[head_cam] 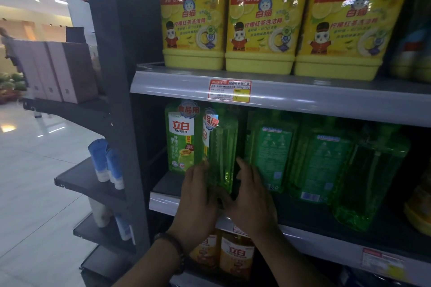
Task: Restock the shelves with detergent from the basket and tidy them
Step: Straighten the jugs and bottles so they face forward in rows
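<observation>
On the middle shelf (pixel 326 235) a green detergent bottle (pixel 220 147) stands turned side-on, second from the left. My left hand (pixel 198 198) grips its lower left side and my right hand (pixel 253 198) holds its lower right side. Left of it, another green bottle (pixel 180 137) faces front with its label showing. Three more green bottles (pixel 270 149) (pixel 321 163) (pixel 370 175) stand to the right, back labels or sides outward. No basket is in view.
Three yellow jugs (pixel 261 18) fill the upper shelf (pixel 279 93). Orange bottles (pixel 235 256) stand on the shelf below my hands. A dark upright post (pixel 121 100) edges the unit; side shelves left hold blue tubes (pixel 105 161) and brown boxes (pixel 70 72).
</observation>
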`<state>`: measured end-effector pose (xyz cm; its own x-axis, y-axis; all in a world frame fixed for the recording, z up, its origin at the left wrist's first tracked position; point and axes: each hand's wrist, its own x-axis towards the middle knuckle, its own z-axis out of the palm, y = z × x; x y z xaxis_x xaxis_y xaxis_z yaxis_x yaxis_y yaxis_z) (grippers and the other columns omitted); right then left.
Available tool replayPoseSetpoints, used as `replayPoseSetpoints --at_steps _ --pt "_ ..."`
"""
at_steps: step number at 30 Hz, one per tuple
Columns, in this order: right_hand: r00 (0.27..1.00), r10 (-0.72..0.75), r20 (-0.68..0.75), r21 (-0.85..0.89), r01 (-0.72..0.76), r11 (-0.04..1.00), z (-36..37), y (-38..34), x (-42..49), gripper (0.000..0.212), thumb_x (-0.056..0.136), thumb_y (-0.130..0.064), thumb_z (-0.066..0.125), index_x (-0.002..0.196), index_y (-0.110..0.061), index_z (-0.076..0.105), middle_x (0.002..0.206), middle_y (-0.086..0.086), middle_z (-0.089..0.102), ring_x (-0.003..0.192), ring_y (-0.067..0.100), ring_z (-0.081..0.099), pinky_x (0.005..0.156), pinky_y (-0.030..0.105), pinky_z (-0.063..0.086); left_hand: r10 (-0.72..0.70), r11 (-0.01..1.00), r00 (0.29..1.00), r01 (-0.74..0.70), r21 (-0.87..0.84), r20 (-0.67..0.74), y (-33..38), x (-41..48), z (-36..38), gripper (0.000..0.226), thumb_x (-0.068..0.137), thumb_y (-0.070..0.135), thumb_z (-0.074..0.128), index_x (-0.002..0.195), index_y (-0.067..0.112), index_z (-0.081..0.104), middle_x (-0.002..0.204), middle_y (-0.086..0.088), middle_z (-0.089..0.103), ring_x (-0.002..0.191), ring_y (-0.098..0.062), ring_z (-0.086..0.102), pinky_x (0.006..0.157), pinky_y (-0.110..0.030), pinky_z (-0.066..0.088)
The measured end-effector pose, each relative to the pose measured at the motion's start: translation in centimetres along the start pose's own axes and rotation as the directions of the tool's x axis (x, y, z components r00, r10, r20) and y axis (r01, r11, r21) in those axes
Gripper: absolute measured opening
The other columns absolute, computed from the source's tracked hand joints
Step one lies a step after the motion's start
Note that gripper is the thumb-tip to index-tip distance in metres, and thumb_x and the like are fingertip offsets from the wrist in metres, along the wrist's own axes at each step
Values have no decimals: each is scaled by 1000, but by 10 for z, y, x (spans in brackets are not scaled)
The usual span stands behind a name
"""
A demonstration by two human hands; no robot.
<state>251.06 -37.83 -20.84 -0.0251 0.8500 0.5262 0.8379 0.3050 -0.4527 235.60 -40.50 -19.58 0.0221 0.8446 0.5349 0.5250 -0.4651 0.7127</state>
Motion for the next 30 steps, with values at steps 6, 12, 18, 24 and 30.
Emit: replayPoseSetpoints --at_steps 6,12,18,24,30 --pt "999 36 -37 -10 -37 999 2 -1 2 97 86 -72 68 159 -28 22 147 -1 43 124 21 59 85 44 60 35 998 999 -36 -52 -21 -9 6 -3 53 94 -15 52 133 21 58 125 6 54 118 9 51 93 -3 40" --pt "989 56 -139 11 -55 998 3 0 0 83 94 -26 70 162 -26 23 148 5 48 113 26 69 77 42 63 53 999 997 -53 1 61 -24 11 -2 58 94 -7 55 141 27 51 136 10 54 125 -1 51 108 -17 44" --pt "980 -54 -191 -101 36 994 11 6 -3 64 96 -37 68 154 -19 47 128 8 66 97 26 73 64 36 62 189 964 982 -191 184 31 -29 25 3 56 98 9 61 150 24 44 141 2 44 126 -16 47 107 -30 46" --pt "1000 23 -18 -249 -27 968 6 1 5 80 105 -55 34 170 -22 0 97 5 76 82 23 71 71 37 59 200 956 969 -160 247 -144 -29 42 20 45 95 14 66 137 18 51 136 -3 44 121 -21 50 99 -45 55" --pt "994 105 43 -223 -93 970 3 -2 12 84 107 -53 33 166 -23 -19 89 4 75 71 21 65 68 35 55 191 952 968 -141 273 -166 -35 42 29 50 93 15 65 138 21 46 142 -7 38 129 -29 47 100 -48 57"
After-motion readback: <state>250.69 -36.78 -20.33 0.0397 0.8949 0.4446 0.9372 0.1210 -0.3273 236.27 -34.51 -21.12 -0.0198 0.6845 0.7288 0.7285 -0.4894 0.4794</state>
